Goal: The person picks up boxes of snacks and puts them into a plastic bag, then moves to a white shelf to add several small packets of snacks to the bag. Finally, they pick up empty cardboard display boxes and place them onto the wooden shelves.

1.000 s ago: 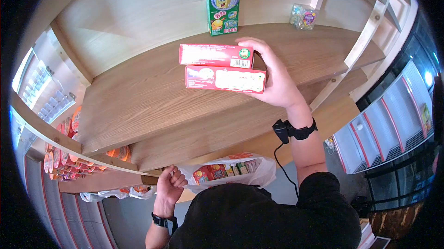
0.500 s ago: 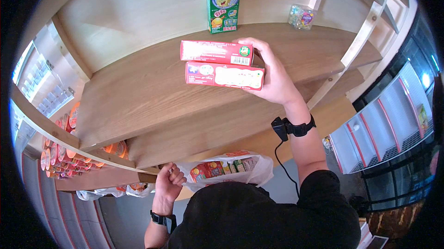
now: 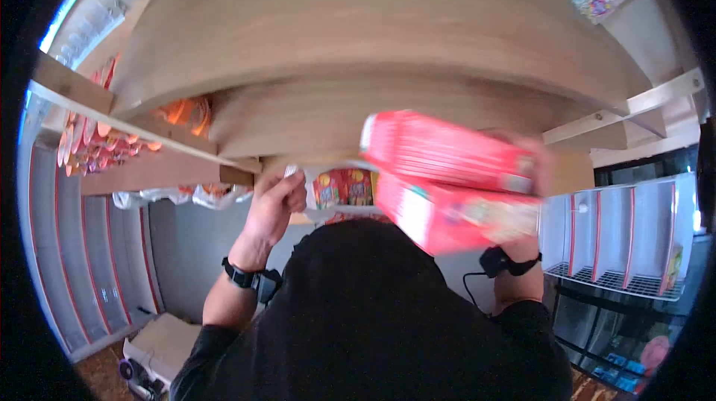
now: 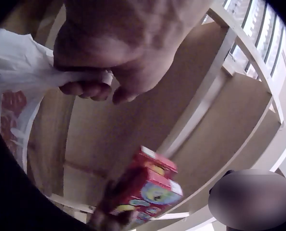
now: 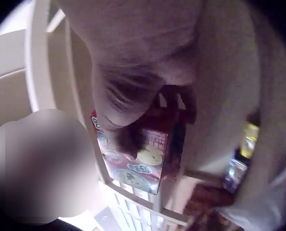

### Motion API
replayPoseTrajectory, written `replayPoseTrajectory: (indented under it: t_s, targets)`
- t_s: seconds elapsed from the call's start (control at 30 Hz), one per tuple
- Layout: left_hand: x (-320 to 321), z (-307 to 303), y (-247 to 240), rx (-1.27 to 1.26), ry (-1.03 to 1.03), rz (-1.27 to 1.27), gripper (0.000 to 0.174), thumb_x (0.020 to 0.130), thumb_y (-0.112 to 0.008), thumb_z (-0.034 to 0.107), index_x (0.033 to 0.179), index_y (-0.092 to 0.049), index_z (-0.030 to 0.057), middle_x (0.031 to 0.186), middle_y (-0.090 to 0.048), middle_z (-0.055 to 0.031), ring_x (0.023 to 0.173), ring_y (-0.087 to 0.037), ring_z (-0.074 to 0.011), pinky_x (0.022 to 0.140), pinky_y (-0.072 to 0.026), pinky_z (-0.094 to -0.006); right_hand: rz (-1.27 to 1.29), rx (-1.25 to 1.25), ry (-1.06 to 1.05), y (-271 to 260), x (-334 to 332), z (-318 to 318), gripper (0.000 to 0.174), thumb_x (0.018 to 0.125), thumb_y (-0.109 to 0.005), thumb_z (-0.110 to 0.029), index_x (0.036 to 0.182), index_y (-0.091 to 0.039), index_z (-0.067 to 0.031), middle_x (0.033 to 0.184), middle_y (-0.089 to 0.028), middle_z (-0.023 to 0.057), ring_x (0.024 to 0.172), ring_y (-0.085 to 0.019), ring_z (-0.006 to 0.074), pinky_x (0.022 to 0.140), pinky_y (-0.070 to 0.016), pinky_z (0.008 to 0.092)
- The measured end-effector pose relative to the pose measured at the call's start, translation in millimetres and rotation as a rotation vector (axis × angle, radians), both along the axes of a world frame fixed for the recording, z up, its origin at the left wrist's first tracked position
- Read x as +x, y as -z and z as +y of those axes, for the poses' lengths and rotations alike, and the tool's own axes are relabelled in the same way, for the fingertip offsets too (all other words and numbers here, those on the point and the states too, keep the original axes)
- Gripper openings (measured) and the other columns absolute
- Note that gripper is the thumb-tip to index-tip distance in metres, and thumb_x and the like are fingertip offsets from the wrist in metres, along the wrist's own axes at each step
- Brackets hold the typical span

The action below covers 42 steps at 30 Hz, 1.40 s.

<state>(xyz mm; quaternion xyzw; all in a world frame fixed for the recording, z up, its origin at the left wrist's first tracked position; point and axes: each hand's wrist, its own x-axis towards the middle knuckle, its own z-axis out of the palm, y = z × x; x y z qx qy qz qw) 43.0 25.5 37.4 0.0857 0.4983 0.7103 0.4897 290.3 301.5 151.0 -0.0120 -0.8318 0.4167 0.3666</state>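
Two red snack boxes, an upper box (image 3: 451, 147) and a lower box (image 3: 466, 215), are held together in my right hand (image 5: 133, 91), blurred by motion in the head view. The boxes mostly hide that hand from the head view; the right wrist view shows thumb and fingers around them. My left hand (image 3: 276, 203) grips a gathered handle of a white plastic bag (image 4: 18, 65) with red print. Red snack packages (image 3: 344, 188) show inside the bag, beside the left hand and below the shelf edge.
A curved wooden shelf (image 3: 358, 21) spans the front, with a lower one (image 3: 321, 118) beneath it. A clear pack of colourful pieces (image 3: 591, 0) stands at the back right. Orange-lidded containers (image 3: 97, 133) fill the left side. A white wire rack (image 3: 611, 237) stands at right.
My right hand has brought the two red boxes back from over the shelf, down and right towards my body. The view has tilted down, so the green box has almost left it.
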Motion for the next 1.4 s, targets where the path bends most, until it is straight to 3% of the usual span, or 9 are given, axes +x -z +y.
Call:
replayPoseTrajectory:
  t_s: [0.07,0.2,0.4,0.6,0.67,0.73,0.9,1.1,1.4]
  targets:
    - [2,0,0,0.007,0.014,0.054,0.023,0.104,-0.059,0.023,0.086,-0.055,0.0088,0.066,-0.042,0.0042,0.06,-0.039,-0.0093,0.058,-0.0314,-0.027,-0.169,-0.167,-0.186,59,-7,-10,0.095,0.071,-0.093,-0.02,0.15,-0.041,-0.0077,0.147,-0.047,0.0176,0.129,-0.055,0.0299,0.11,-0.0452,0.0446]
    - [5,8,-11,-0.054,0.0,0.118,0.024,0.103,-0.06,0.025,0.087,-0.053,0.0085,0.066,-0.042,0.0027,0.06,-0.04,-0.0109,0.058,-0.0322,-0.0277,-0.465,-0.398,-0.35,141,-20,-37,0.088,0.072,-0.092,-0.012,0.147,-0.046,-0.0066,0.139,-0.059,0.0113,0.128,-0.057,0.0196,0.109,-0.0453,0.0364]
    - [4,9,-11,-0.03,0.03,0.078,0.022,0.104,-0.06,0.025,0.092,-0.057,0.0068,0.067,-0.043,0.0029,0.061,-0.04,-0.0106,0.059,-0.0325,-0.0277,-0.817,-0.411,-0.173,181,-66,-42,0.075,0.079,-0.088,-0.028,0.14,-0.054,-0.001,0.132,-0.064,0.0147,0.12,-0.064,0.0209,0.101,-0.0506,0.033]
    - [6,1,-14,-0.011,-0.022,0.052,0.021,0.102,-0.062,0.025,0.095,-0.058,0.0054,0.068,-0.042,0.0032,0.061,-0.038,-0.0102,0.058,-0.0312,-0.0271,-1.314,-1.033,0.028,235,-70,-15,0.054,0.083,-0.084,-0.036,0.124,-0.07,-0.003,0.127,-0.069,0.0143,0.112,-0.067,0.0203,0.095,-0.0525,0.033]
    - [6,-1,-17,-0.008,-0.05,0.044,0.022,0.102,-0.063,0.025,0.097,-0.058,0.0049,0.068,-0.041,0.0033,0.061,-0.038,-0.0102,0.057,-0.0307,-0.027,-0.979,-0.907,0.047,315,-41,-2,0.053,0.09,-0.078,-0.035,0.128,-0.067,0.0003,0.118,-0.074,0.009,0.105,-0.069,0.02,0.093,-0.0526,0.0321]
    - [7,-3,-14,0.003,-0.059,0.033,0.023,0.101,-0.064,0.026,0.1,-0.059,0.0039,0.068,-0.041,0.003,0.06,-0.037,-0.0097,0.056,-0.0294,-0.0266,-0.624,-0.872,-0.004,297,-24,-1,0.052,0.093,-0.073,-0.038,0.129,-0.066,-0.0013,0.115,-0.075,0.0087,0.102,-0.07,0.0206,0.093,-0.0525,0.0317]
    - [7,-1,-12,0.017,-0.046,0.031,0.022,0.101,-0.064,0.026,0.102,-0.059,0.0038,0.067,-0.041,0.0027,0.06,-0.036,-0.0093,0.055,-0.028,-0.0262,-1.394,-0.212,0.31,245,-8,-14,0.061,0.091,-0.063,-0.059,0.127,-0.068,-0.0093,0.113,-0.073,0.0228,0.11,-0.068,0.0409,0.091,-0.0538,0.0466]
    - [4,6,-12,0.008,-0.032,0.019,0.02,0.101,-0.063,0.024,0.101,-0.059,0.0037,0.067,-0.04,0.0027,0.06,-0.036,-0.0098,0.056,-0.0289,-0.0269,-1.409,-0.145,0.244,254,15,-5,0.059,0.099,-0.05,-0.06,0.13,-0.067,-0.0135,0.119,-0.07,0.0233,0.113,-0.066,0.0405,0.095,-0.0523,0.0493]
    - [-1,15,-10,0.011,0.01,0.027,0.018,0.101,-0.062,0.022,0.1,-0.059,0.0038,0.068,-0.042,0.0023,0.061,-0.038,-0.0106,0.058,-0.0311,-0.0272,-1.465,-0.101,0.242,270,40,-8,0.06,0.096,-0.058,-0.058,0.132,-0.064,-0.0106,0.116,-0.071,0.0234,0.11,-0.066,0.0425,0.094,-0.0517,0.0487]
